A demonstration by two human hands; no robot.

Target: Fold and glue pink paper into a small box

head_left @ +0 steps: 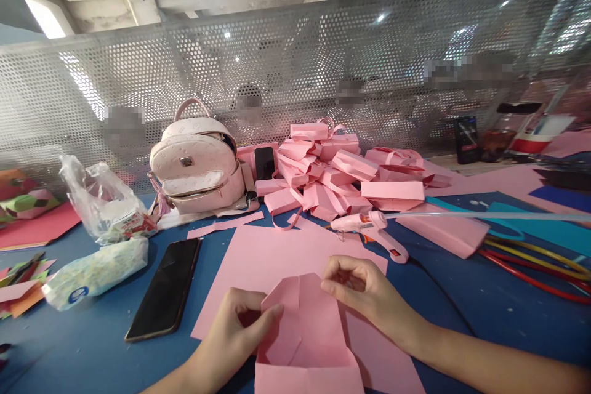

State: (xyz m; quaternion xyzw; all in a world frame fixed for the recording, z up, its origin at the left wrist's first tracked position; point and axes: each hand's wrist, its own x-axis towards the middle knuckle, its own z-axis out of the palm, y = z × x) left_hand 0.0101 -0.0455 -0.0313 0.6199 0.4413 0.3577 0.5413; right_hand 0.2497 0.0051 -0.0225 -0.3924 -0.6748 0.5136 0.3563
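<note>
A partly folded pink paper piece (305, 332) lies on a flat pink sheet (272, 252) on the blue table. My left hand (235, 329) pinches its left folded flap between thumb and fingers. My right hand (364, 289) holds the upper right corner of the same piece with curled fingers. A pink glue gun (369, 228) rests just beyond my right hand, with a long clear glue stick (484, 216) running off to the right.
A black phone (166, 286) lies left of the sheet, with a tissue pack (95, 271) and a plastic bag (101, 200) beyond it. A pink backpack (198, 163) and a heap of folded pink paper bags (337, 169) stand at the back against a perforated metal screen (295, 68). Coloured strips (535, 265) lie right.
</note>
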